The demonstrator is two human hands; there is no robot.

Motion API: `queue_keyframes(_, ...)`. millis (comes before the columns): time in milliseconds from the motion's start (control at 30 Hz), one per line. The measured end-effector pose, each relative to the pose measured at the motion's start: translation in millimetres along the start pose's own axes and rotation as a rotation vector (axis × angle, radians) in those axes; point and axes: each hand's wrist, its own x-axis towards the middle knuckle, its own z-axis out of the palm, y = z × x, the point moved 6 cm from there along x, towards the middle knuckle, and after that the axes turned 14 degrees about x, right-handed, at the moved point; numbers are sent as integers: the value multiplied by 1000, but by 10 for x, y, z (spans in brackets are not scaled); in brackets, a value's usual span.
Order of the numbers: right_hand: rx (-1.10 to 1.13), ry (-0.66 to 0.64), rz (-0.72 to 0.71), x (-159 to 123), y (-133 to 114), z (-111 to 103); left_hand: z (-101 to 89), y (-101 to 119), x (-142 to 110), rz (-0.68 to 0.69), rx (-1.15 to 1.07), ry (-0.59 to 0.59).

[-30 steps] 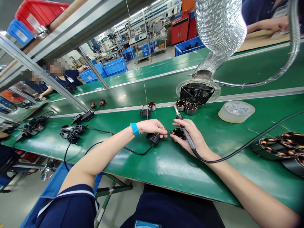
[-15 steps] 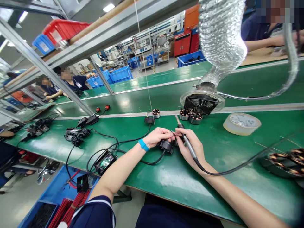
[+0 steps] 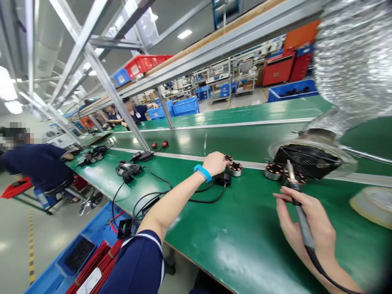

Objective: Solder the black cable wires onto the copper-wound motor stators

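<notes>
My left hand [image 3: 215, 164], with a blue wristband, reaches to the back of the green bench. Its fingers are closed on a motor stator [image 3: 228, 158] with copper windings, mostly hidden behind the hand. Beside it lie another stator [image 3: 235, 169] and a round black housing [image 3: 224, 179] with a black cable. A grey soldering iron [image 3: 302, 222] is in my right hand [image 3: 315, 228], its tip pointing up and away. Behind that tip two more stators, one of them a silver-rimmed stator [image 3: 273, 172], stand by the fume fan [image 3: 306, 159].
A silver foil duct [image 3: 355, 61] hangs over the fan. At right sits a tape roll [image 3: 372, 206]. Coiled black cable [image 3: 128, 169] lies on the left of the bench. Below, a blue bin [image 3: 58, 261] holds red wires. A co-worker [image 3: 36, 163] sits at far left.
My left hand has left the right hand and moved to the back of the bench with the stator. The right hand has moved right with the iron. The view has turned left.
</notes>
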Motion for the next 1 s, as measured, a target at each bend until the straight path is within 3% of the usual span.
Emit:
queue_keyframes(167, 43, -11, -31, 26, -53, -17, 35, 73, 24, 93, 78, 76)
queue_keyframes(333, 39, 30, -30, 73, -84, -112, 207, 230, 63, 229, 322, -50)
queue_keyframes(700, 94, 69, -20, 125, -124, -110, 277, 282, 469, 206, 353, -77)
queue_keyframes(833, 78, 60, -26, 140, -151, -114, 213, 357, 592, 180, 346, -16)
queue_keyframes(1000, -9, 55, -56, 166, -186, -181, -61, 584, 914, 145, 280, 30)
